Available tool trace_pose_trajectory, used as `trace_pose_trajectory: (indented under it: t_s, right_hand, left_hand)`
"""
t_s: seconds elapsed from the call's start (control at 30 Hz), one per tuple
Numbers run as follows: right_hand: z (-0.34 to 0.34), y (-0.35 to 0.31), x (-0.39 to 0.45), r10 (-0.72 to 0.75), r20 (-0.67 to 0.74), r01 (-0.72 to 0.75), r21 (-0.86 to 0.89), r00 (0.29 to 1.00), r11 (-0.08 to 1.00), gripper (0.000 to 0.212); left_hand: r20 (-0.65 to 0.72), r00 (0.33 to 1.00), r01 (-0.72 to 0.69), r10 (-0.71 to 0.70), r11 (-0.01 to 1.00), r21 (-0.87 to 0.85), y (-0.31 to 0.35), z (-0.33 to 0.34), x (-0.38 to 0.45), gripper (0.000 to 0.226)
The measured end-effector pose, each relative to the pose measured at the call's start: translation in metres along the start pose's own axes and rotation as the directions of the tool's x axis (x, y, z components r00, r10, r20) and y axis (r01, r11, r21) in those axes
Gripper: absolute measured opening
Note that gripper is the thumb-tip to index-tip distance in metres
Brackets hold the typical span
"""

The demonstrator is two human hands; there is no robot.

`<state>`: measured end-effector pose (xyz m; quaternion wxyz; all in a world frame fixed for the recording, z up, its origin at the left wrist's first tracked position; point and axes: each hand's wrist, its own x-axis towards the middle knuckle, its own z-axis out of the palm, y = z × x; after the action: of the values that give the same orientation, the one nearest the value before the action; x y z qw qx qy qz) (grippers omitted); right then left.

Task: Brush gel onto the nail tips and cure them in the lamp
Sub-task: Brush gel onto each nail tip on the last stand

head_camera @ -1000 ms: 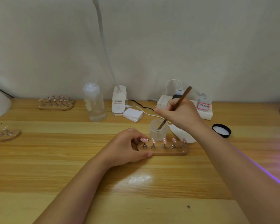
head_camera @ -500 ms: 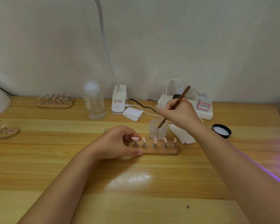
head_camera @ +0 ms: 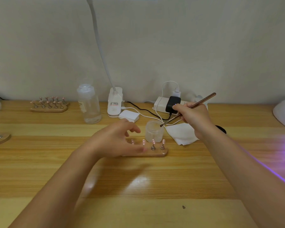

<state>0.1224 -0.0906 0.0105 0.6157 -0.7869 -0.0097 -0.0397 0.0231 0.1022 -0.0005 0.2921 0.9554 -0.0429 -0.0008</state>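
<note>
The right hand point(head_camera: 193, 116) pinches a slim brown-handled brush point(head_camera: 187, 109), its tip at the rim of the small frosted gel jar point(head_camera: 154, 131). Just in front of the jar sits the oval wooden stand point(head_camera: 155, 153) with pink nail tips point(head_camera: 153, 141) on metal pegs. The left hand point(head_camera: 117, 139) is over the stand's left end, fingers loosely spread; it's blurry, so I can't tell if it's touching. A folded white tissue point(head_camera: 181, 134) lies right of the jar.
</note>
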Motion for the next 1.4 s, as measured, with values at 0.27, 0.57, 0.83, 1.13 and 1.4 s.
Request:
trace_pose_trajectory:
  t_s: [0.27, 0.57, 0.83, 1.13, 1.4]
  right_hand:
    - [-0.006, 0.003, 0.000, 0.039, -0.034, -0.038, 0.026, 0.999, 0.999, 0.030]
    - [-0.010, 0.010, -0.008, -0.027, -0.123, 0.047, 0.165, 0.992, 0.985, 0.032]
    - [-0.003, 0.031, -0.031, -0.243, -0.282, 0.301, 0.182, 0.928, 0.936, 0.036]
    - [0.004, 0.044, -0.046, -0.514, -0.172, 0.500, -0.122, 0.840, 0.857, 0.022]
    - [0.004, 0.047, -0.045, -0.526, -0.147, 0.513, -0.118, 0.838, 0.850, 0.017]
  left_hand:
    - [-0.290, 0.908, -0.223, 0.301, 0.936, 0.273, 0.028, 0.025, 0.006, 0.035]
    - [-0.276, 0.904, -0.182, 0.327, 0.878, 0.443, 0.031, 0.045, 0.011, 0.040]
    - [-0.278, 0.910, -0.148, 0.308, 0.867, 0.477, 0.034, 0.052, 0.011, 0.033]
    - [-0.287, 0.931, -0.113, 0.226, 0.925, 0.362, 0.040, 0.057, 0.011, 0.020]
    - [-0.302, 0.903, -0.181, 0.305, 0.909, 0.377, 0.043, 0.058, 0.007, 0.012]
